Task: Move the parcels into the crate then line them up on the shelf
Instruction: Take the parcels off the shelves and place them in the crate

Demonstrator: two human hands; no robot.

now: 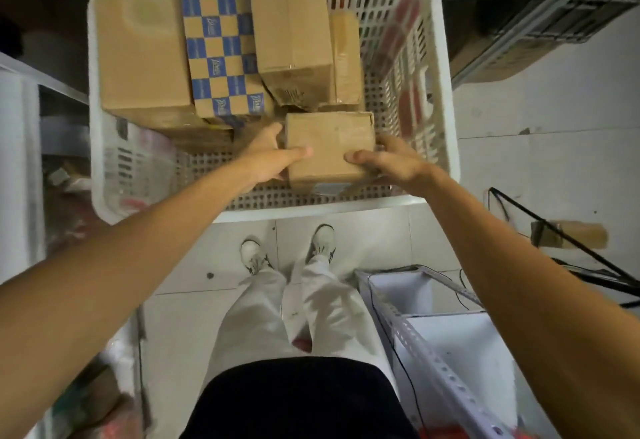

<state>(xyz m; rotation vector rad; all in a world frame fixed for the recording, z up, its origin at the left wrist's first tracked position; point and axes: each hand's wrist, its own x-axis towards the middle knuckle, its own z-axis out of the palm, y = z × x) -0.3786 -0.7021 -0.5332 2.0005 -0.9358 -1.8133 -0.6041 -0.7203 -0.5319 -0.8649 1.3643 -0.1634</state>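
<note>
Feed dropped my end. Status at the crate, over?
Left hand, right hand: both grip small brown parcel by its sides. Parcel low in white crate, near end. Checkered box and plain cartons crowd far end.

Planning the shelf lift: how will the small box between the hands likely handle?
The small box is probably stiff: its cardboard faces look flat. Likely light: left hand and right hand grip only its sides. Squat, unlikely to tip.

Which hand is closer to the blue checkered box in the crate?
Left. The left hand grips the left side of the small box, close to the near end of the checkered box. The right hand grips the opposite side, farther away.
</note>
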